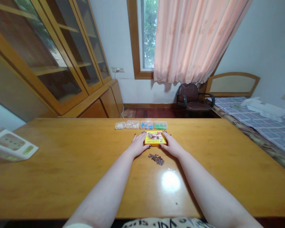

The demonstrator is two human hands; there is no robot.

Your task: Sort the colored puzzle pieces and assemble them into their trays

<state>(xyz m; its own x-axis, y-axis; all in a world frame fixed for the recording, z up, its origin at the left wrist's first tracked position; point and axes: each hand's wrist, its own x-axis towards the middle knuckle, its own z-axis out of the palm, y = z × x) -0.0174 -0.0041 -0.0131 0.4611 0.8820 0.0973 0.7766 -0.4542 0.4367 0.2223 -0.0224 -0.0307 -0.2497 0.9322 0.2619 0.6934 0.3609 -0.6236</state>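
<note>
Box [155,138] is gripped btwn L hand [138,144] & R hand [173,146], w/ brown pcs [157,159] nearby.

head view | from wearer's head | forward, down | desk [49,183] near, window [149,38] far

table [85,177]: glossy wood | box [155,138]: smooth | bins [132,128]: clear plastic | curtain [192,41]: cloth

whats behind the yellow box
Blue pieces and green pieces in clear containers, with pale pieces further left. The yellow box hides its own back side, so that can't be seen.
</note>
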